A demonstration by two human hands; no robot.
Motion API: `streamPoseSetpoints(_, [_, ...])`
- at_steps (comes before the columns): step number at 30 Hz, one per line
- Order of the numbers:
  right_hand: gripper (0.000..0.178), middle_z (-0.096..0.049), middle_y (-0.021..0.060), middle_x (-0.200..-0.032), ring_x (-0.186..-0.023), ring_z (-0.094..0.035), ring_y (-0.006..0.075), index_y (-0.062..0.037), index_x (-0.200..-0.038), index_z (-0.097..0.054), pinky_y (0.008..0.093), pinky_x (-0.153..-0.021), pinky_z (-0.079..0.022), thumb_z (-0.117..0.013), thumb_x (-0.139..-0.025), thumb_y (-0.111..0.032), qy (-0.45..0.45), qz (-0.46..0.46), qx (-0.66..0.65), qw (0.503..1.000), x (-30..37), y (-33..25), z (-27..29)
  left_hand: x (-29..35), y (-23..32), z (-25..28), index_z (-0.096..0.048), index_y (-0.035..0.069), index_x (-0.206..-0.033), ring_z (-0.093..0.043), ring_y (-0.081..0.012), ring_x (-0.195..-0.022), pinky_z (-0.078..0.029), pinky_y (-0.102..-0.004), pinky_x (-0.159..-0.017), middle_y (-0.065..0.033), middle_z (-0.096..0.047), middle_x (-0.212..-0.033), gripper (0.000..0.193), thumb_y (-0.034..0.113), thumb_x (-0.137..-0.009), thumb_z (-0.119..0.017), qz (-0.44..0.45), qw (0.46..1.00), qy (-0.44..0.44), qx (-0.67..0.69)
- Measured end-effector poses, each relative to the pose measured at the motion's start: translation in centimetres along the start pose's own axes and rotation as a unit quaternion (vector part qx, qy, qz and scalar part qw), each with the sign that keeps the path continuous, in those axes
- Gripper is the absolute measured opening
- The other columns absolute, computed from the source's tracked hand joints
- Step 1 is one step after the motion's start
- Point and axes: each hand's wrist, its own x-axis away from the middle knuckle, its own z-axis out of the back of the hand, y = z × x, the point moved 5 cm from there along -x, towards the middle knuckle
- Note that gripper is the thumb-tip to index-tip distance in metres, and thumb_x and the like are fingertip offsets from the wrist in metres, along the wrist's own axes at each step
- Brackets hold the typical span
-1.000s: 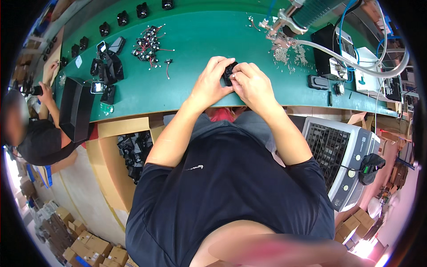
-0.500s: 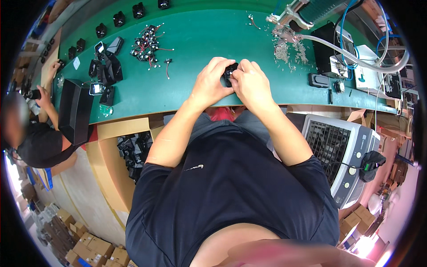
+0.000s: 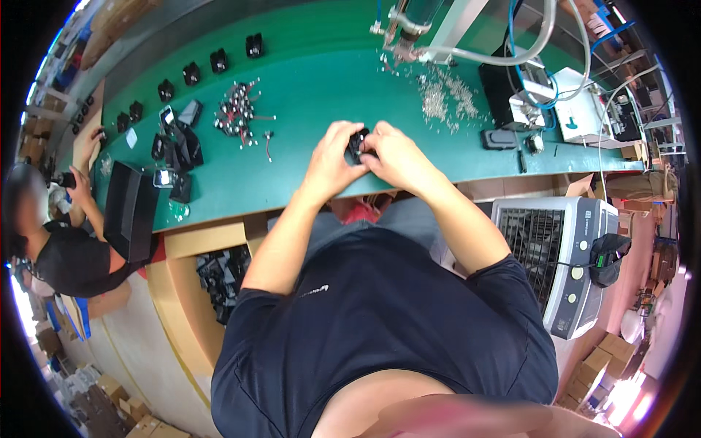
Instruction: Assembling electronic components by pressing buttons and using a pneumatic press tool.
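Over the green bench near its front edge, a small black plastic housing (image 3: 355, 149) sits between my two hands. My left hand (image 3: 330, 165) is wrapped round its left side, thumb and fingers gripping it. From the right, my right hand (image 3: 395, 156) is closed with its fingertips pressed against the housing; whether a smaller piece is pinched in them is hidden. Left of my hands lies a heap of small black parts with red and black wires (image 3: 235, 115), plus a single wired part (image 3: 269, 144) apart from it. Loose small screws (image 3: 436, 98) are scattered to the right.
Black housings (image 3: 191, 73) stand in a row at the back left, near more black casings (image 3: 179, 146) and a black bin (image 3: 130, 212). A co-worker (image 3: 73, 248) sits at far left. Metal tooling with hoses (image 3: 409, 36) hangs at back right. A cardboard box (image 3: 179, 292) and air cooler (image 3: 584, 255) flank me.
The whole view has shifted, so the bench and its things appear further left. Both hands stay on the black housing, my right fingertips still pressed against it.
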Motion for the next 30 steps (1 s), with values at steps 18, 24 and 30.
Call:
streamPoseSetpoints(18, [0.066, -0.062, 0.0034, -0.077, -0.073, -0.060, 0.0126, -0.0035, -0.116, -0.061, 0.0254, -0.066, -0.050, -0.034, -0.108, -0.063, 0.377, 0.016, -0.497, 0.781, -5.7, -4.7, 17.2, -0.7, -0.7, -0.6, -0.058, 0.005, -0.140, -0.059, -0.0337, -0.127, -0.040, -0.0459, -0.109, -0.0152, -0.063, -0.133, 0.089, 0.041, -0.067, -0.094, 0.024, 0.997, -0.012, -0.070])
streamPoseSetpoints(24, [0.090, -0.064, 0.0086, -0.076, -0.057, -0.056, 0.0155, 0.0019, -0.121, -0.059, 0.0267, -0.051, -0.045, -0.024, -0.100, -0.079, 0.335, 0.111, -0.619, 0.702, -3.8, -5.4, 13.0, -0.7, -0.3, -0.5, -0.059, 0.009, -0.138, -0.060, -0.0304, -0.120, -0.039, -0.0440, -0.102, -0.0104, -0.064, -0.126, 0.088, 0.042, -0.065, -0.094, 0.022, 0.998, -0.015, -0.052])
streamPoseSetpoints(30, [0.102, -0.062, 0.0091, -0.072, -0.057, -0.057, 0.0165, 0.0080, -0.116, -0.059, 0.0264, -0.051, -0.044, -0.026, -0.095, -0.086, 0.293, 0.104, -0.610, 0.729, -3.6, -3.4, 9.9, -0.8, -0.1, -0.7, -0.060, 0.011, -0.136, -0.061, -0.0291, -0.116, -0.040, -0.0432, -0.101, -0.0075, -0.065, -0.121, 0.085, 0.042, -0.065, -0.095, 0.023, 0.999, -0.015, -0.046])
